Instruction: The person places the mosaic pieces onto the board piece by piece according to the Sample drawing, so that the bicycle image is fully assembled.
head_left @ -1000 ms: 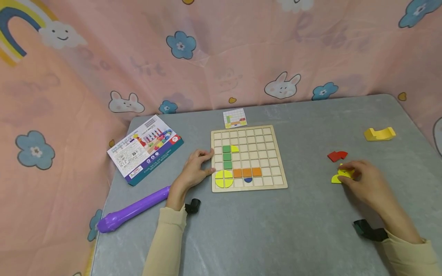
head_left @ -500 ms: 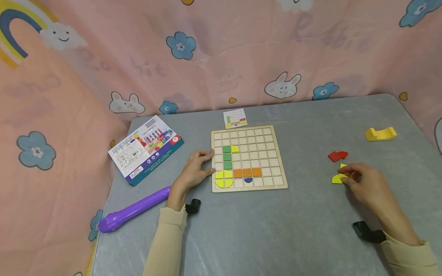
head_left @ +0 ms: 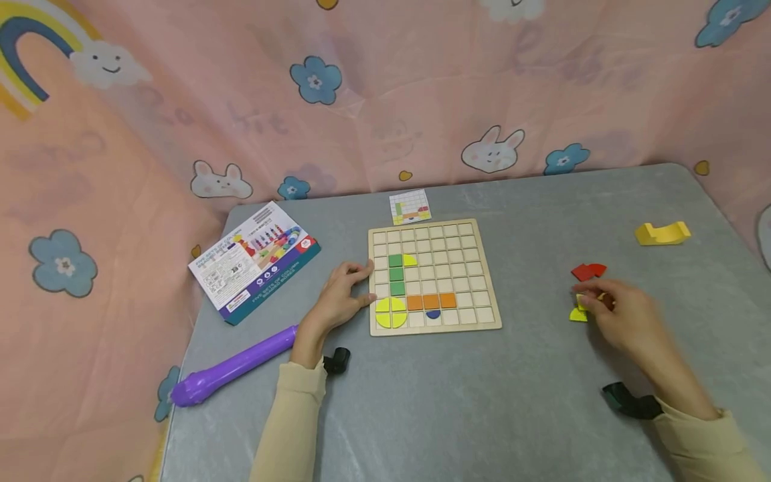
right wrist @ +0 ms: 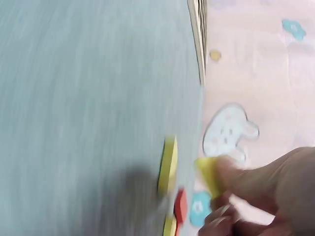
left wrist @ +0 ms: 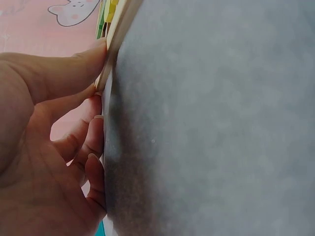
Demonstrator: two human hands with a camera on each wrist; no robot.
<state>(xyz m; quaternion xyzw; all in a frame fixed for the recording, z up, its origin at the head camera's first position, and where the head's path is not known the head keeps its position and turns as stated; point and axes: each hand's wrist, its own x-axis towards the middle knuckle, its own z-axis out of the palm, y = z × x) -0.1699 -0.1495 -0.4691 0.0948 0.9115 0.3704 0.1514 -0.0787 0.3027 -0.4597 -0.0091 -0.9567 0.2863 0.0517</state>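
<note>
My left hand (head_left: 337,298) rests at the left edge of a wooden grid board (head_left: 442,258), thumb and forefinger spread apart against its rim. Green, orange, yellow and blue tiles lie in some of the board's squares. Off to the right, my right hand (head_left: 629,325) pinches a small yellow tile (right wrist: 209,174) between thumb and fingers, raised above the table in the right wrist view. Just under that hand lies a yellow quarter-round tile (head_left: 578,316), and beyond it two red tiles (head_left: 582,272) sit together. The hand partly covers another yellow tile.
Behind the board lies a small pattern card (head_left: 409,206). A printed toy box (head_left: 255,261) and a long purple tube (head_left: 235,368) are on the left. At the far right stands a yellow curved block (head_left: 662,234). A pink patterned cloth (head_left: 373,134) hangs behind the table.
My right hand has lifted a yellow tile from the small pile and shifted a little to the left with it. My left hand stays at the board's edge.
</note>
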